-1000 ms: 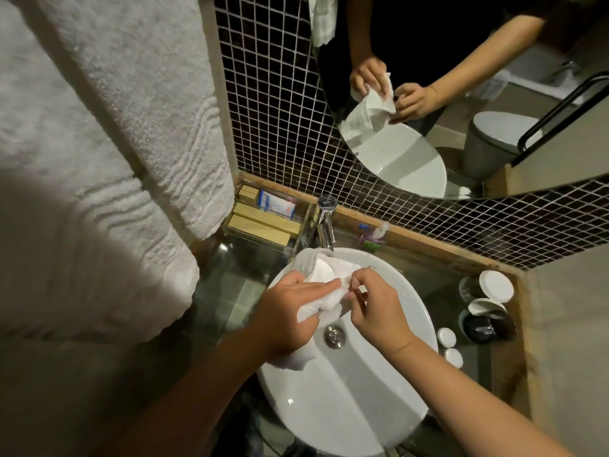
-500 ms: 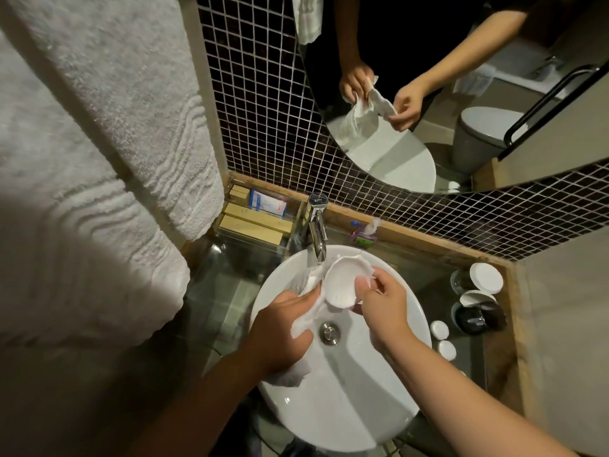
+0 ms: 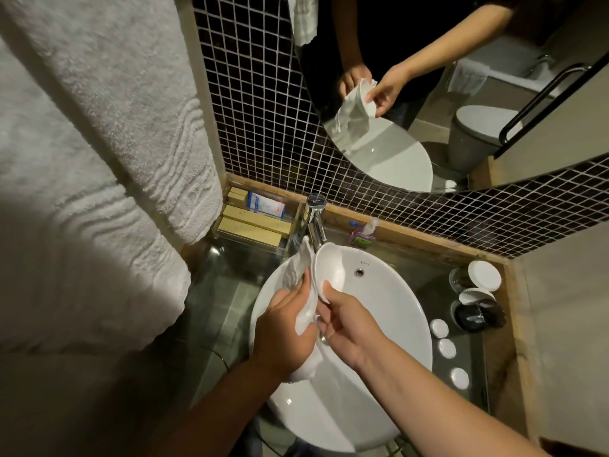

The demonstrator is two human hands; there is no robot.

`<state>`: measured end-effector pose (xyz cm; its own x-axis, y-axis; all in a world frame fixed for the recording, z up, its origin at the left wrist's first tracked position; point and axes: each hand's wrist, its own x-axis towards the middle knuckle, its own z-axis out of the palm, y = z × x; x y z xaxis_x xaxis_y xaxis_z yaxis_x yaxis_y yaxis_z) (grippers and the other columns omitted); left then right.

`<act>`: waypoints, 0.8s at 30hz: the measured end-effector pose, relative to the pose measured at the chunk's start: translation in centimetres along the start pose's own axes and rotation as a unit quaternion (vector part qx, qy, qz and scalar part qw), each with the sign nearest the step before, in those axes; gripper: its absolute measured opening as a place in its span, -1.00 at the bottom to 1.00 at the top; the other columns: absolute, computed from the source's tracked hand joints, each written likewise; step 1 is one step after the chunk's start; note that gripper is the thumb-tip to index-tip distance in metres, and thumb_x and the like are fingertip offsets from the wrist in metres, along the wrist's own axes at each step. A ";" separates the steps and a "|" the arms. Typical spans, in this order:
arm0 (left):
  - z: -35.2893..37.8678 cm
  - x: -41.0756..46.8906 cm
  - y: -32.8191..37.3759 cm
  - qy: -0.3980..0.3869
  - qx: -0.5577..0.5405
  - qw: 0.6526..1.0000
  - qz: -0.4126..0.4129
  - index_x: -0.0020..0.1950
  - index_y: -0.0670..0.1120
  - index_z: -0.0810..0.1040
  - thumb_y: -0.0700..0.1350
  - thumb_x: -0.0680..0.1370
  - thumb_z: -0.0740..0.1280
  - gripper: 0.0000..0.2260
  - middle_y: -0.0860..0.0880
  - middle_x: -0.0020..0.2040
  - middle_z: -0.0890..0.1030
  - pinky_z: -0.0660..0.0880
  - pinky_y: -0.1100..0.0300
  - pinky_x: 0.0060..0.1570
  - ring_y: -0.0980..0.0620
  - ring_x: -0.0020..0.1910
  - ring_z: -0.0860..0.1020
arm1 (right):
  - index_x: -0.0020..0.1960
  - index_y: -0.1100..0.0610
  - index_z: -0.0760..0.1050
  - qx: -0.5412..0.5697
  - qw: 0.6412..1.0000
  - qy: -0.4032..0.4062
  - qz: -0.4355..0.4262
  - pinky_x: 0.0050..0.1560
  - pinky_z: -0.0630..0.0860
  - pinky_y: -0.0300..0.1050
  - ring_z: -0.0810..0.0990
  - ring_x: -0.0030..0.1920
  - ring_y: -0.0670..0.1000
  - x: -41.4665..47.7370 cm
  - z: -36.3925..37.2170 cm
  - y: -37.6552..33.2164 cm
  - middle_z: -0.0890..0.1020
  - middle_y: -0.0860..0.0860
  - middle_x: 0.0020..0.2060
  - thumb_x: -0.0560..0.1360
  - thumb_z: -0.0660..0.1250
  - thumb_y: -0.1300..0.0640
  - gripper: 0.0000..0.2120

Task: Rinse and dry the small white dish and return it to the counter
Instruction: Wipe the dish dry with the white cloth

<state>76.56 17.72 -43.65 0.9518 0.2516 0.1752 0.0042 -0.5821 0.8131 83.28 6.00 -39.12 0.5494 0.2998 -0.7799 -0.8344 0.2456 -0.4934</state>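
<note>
Head view, looking down over a round white ceramic basin (image 3: 379,324) set in a glass counter (image 3: 224,311): the small white dish (image 3: 329,268) is held tilted on edge above the basin, just below the chrome tap (image 3: 315,222), its hollow side facing right. The right hand (image 3: 349,324) pinches the dish's lower rim, thumb on the inner face and fingers closed behind. The left hand (image 3: 283,331) is clenched around a white cloth (image 3: 301,291) — the cloth is pressed against the dish's left, outer side and trails below the fist. A small grey logo is printed on the basin wall near the overflow hole (image 3: 359,272), too small to read. Behind the tap stands a clear tray (image 3: 257,222) holding tan boxes and a white-and-blue packet whose printing is illegible. White caps (image 3: 447,347) lie on the counter to the right — near a dark jar (image 3: 478,316). A round mirror (image 3: 461,94) above reflects both hands, and white towels (image 3: 99,159) hang at left.
</note>
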 end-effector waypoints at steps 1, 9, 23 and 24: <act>-0.1 0.0 -0.1 -0.004 0.010 1.000 0.011 0.44 -0.10 0.47 -0.13 0.45 0.45 -0.45 -0.07 0.06 0.65 0.61 0.03 0.03 0.01 0.01 0.59 | 0.22 0.24 0.54 -0.001 1.000 0.010 0.000 -0.38 0.58 -0.19 0.65 -0.44 -0.07 0.2 0.2 -0.1 0.64 0.02 -0.44 0.60 0.39 0.08 -0.70; -3.9 2.6 -3.1 -0.021 0.205 0.975 0.087 0.45 0.01 0.45 -0.24 0.41 0.28 -0.41 0.07 0.44 0.47 0.58 0.12 -0.17 -0.07 0.07 0.50 | 0.19 0.19 0.52 -0.054 0.991 0.068 -0.099 -0.29 0.59 -0.20 0.73 -0.15 0.02 1.8 1.4 -2.9 0.76 0.12 -0.07 0.54 0.46 0.19 -0.75; -3.5 2.6 -14.1 -0.100 0.418 0.899 -0.084 0.61 0.03 0.08 -0.12 0.50 0.44 -0.22 -0.10 0.63 0.08 0.53 0.07 -0.09 -0.12 0.19 0.49 | -0.05 0.12 0.53 -0.204 0.969 0.094 -0.101 -0.22 0.41 -0.05 0.58 -0.26 0.08 3.0 -3.3 0.6 0.69 0.07 -0.28 0.42 0.57 0.07 -0.74; -2.5 1.7 -15.3 -0.142 0.415 0.892 -0.109 0.62 0.05 -0.06 -0.05 0.49 0.46 -0.12 -0.09 0.64 -0.07 0.55 0.04 -0.01 -0.12 0.24 0.45 | -0.07 0.13 0.51 -0.205 0.968 0.099 -0.101 -0.26 0.41 -0.10 0.55 -0.27 0.06 3.2 -3.8 0.8 0.66 0.06 -0.30 0.44 0.56 0.10 -0.76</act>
<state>77.35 28.98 -54.44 0.9397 0.2908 -0.1801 0.3115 -0.9450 0.0997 84.25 3.63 -43.51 0.7181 0.0907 -0.6900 -0.6801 -0.1187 -0.7234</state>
